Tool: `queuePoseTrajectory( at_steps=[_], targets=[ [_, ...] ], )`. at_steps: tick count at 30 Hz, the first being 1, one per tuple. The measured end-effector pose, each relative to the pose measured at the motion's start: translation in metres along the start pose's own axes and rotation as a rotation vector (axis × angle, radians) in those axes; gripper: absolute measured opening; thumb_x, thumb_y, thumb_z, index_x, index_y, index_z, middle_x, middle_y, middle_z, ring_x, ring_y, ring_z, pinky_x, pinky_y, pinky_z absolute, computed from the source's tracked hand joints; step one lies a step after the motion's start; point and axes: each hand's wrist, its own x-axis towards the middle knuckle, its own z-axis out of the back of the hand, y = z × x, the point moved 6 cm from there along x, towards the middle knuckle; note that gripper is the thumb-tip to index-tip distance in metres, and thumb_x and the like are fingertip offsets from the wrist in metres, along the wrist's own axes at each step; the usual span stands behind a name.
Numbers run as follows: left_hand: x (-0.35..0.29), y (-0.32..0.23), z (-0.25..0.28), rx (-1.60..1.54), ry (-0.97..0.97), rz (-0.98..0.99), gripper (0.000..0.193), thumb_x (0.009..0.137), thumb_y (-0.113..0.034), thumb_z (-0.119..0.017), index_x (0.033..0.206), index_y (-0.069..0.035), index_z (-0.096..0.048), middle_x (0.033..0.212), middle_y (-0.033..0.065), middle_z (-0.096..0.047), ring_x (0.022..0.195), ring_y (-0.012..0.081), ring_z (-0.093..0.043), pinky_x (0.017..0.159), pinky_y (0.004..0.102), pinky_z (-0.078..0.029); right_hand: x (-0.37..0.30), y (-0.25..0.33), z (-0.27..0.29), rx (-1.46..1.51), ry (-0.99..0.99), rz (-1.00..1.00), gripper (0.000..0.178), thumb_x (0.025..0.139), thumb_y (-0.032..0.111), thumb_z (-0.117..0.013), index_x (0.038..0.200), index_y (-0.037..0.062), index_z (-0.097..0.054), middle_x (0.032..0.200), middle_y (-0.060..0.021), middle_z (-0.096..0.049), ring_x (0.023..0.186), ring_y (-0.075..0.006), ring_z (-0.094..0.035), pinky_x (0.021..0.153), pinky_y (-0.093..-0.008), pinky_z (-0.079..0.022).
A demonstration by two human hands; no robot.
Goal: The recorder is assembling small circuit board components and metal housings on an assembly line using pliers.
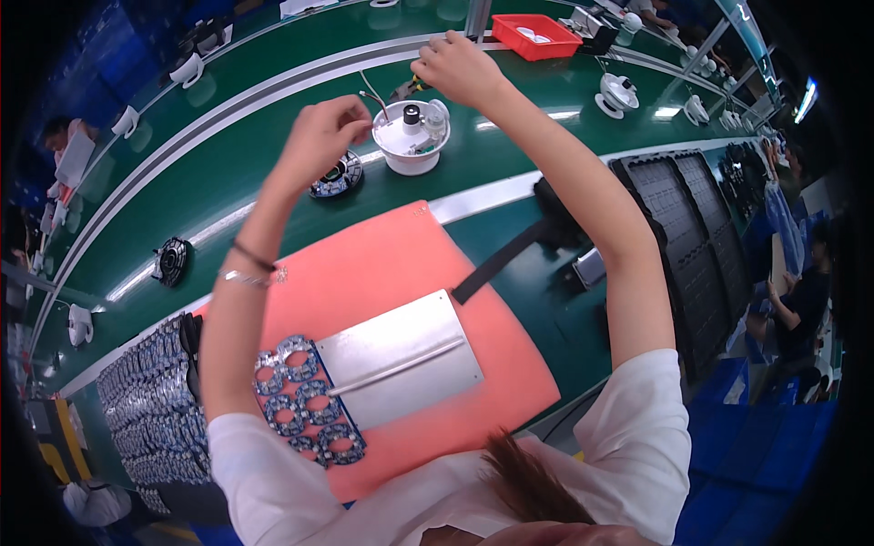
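Note:
A round white plastic housing (411, 150) stands on the green work surface, with a black cylindrical part and a clear piece inside it. Thin wires (369, 91) rise from its left side. Beyond the housing, my right hand (458, 71) is closed around small pliers (411, 87) with yellow and dark handles; their jaws point toward the wires. My left hand (323, 138) is at the left of the housing, its fingers curled and thumb close to them. Whatever they may pinch is hidden. Below that hand lies a round black part with a circuit board (339, 177).
A pink mat (437, 250) carries a metal plate (401, 364) and a panel of ring-shaped blue boards (314, 400). Many more boards (155, 400) are stacked at left. Black trays (683, 218) stand at right. A red bin (537, 38) sits beyond the metal rail (282, 85).

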Motion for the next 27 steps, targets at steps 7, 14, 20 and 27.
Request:
queuePoseTrajectory(
  at_steps=[7, 14, 20, 27],
  targets=[
    [-0.165, -0.186, 0.101, 0.416, 0.303, -0.024, 0.004, 0.091, -0.001, -0.062, 0.091, 0.003, -0.063, 0.077, 0.013, -0.065, 0.068, 0.0281, -0.063, 0.06, 0.0359, -0.045, -0.105, -0.019, 0.092, 0.183, -0.163, -0.226, 0.023, 0.078, 0.019, -0.072, 0.1, 0.0137, -0.067, 0.097, -0.0049, -0.067, 0.102, -0.0233, -0.066, 0.087, -0.039, -0.049],
    [-0.54, -0.258, 0.228, 0.432, 0.672, 0.924, 0.024, 0.104, -0.022, -0.056, 0.102, 0.0, -0.067, 0.09, 0.0098, -0.068, 0.084, 0.0202, -0.063, 0.079, 0.0357, -0.05, -0.153, 0.068, 0.189, 0.393, -0.47, -0.174, 0.012, 0.079, 0.019, -0.067, 0.088, 0.0116, -0.064, 0.084, -0.0011, -0.062, 0.085, -0.0191, -0.065, 0.08, -0.0339, -0.051],
    [-0.688, -0.17, 0.26, 0.205, 0.226, 0.551, 0.03, 0.104, -0.023, -0.053, 0.099, 0.003, -0.068, 0.091, 0.014, -0.069, 0.08, 0.0255, -0.063, 0.074, 0.0374, -0.051, -0.187, 0.094, 0.231, 0.455, -0.4, -0.191, 0.015, 0.08, 0.019, -0.068, 0.093, 0.0121, -0.064, 0.086, 0.0001, -0.061, 0.089, -0.018, -0.063, 0.078, -0.0331, -0.049],
    [-0.664, -0.179, 0.231, 0.582, -0.168, 0.503, 0.03, 0.104, -0.023, -0.053, 0.099, 0.003, -0.068, 0.091, 0.015, -0.068, 0.08, 0.0265, -0.063, 0.074, 0.0378, -0.051, -0.186, 0.116, 0.265, 0.622, -0.511, -0.258, 0.022, 0.074, 0.02, -0.072, 0.092, 0.0121, -0.064, 0.085, -0.0016, -0.061, 0.086, -0.0208, -0.063, 0.08, -0.0352, -0.051]
  ],
)
